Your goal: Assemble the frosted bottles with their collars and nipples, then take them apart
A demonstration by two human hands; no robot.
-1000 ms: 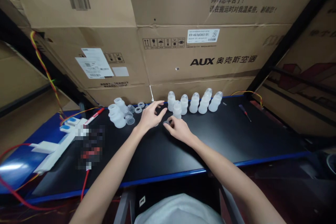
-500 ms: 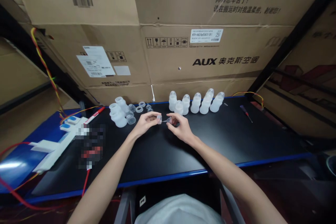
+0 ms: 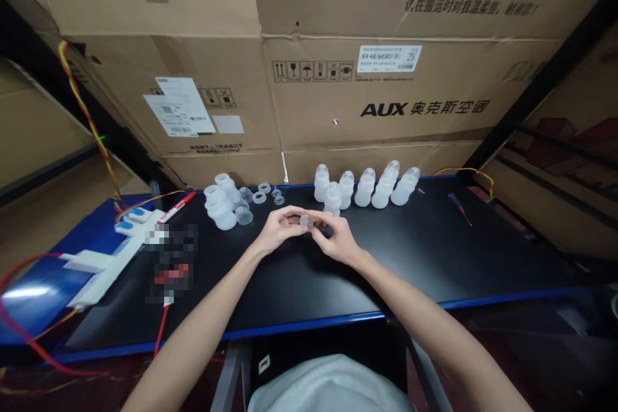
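Note:
My left hand point(image 3: 281, 230) pinches a small clear plastic collar point(image 3: 306, 222), held just above the black table. From the other side my right hand point(image 3: 335, 236) meets it, fingers closed on a clear bottle nipple that is now mostly hidden between the fingertips. The two hands touch around the collar. How far the nipple sits inside it cannot be seen. To the left are open white baby bottles point(image 3: 221, 213), clear caps point(image 3: 244, 214), flat rings point(image 3: 259, 197) and clear nipples point(image 3: 279, 197). Behind my right hand stand several capped baby bottles point(image 3: 365, 188).
A tall cardboard wall point(image 3: 318, 103) closes off the back. On the left lie a white power strip point(image 3: 111, 270), a red marker point(image 3: 181, 205) and red cables point(image 3: 161, 331). A screwdriver point(image 3: 459, 207) lies at the right on the black table point(image 3: 434, 257).
My hands have come together. The collar and the nipple, apart before with the nipple's tip pointing left, now meet between my fingers. The view has shifted slightly.

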